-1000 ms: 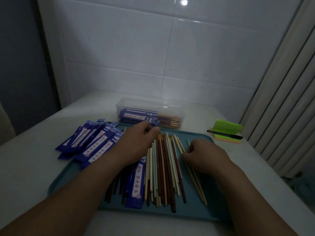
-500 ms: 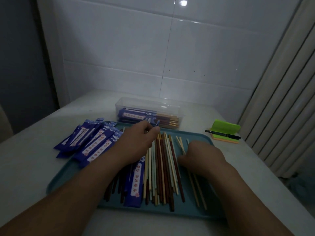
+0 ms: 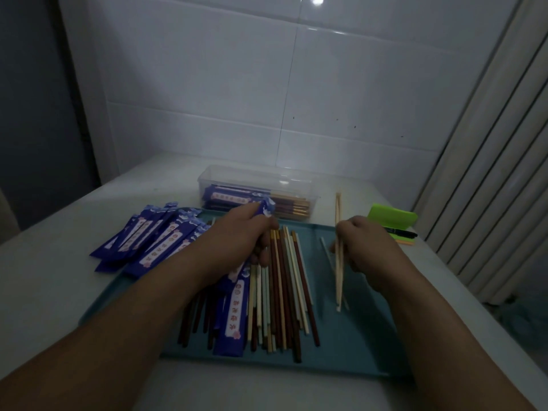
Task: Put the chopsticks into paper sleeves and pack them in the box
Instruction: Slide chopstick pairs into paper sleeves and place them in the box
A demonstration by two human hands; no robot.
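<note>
The right hand (image 3: 364,247) pinches a pale chopstick pair (image 3: 338,209), held nearly upright over the tray (image 3: 355,345). The left hand (image 3: 234,241) curls its fingers round a blue sleeve (image 3: 264,207), near the box (image 3: 255,176) of packed pairs. Uneven tips could snag or tear the sleeve's mouth. The sleeve labels bear red characters, too blurred to read.

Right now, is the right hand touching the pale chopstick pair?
Touching. The head view shows the right hand with its fingers curled round the pale chopstick pair, which sticks out above and below the grip.
</note>
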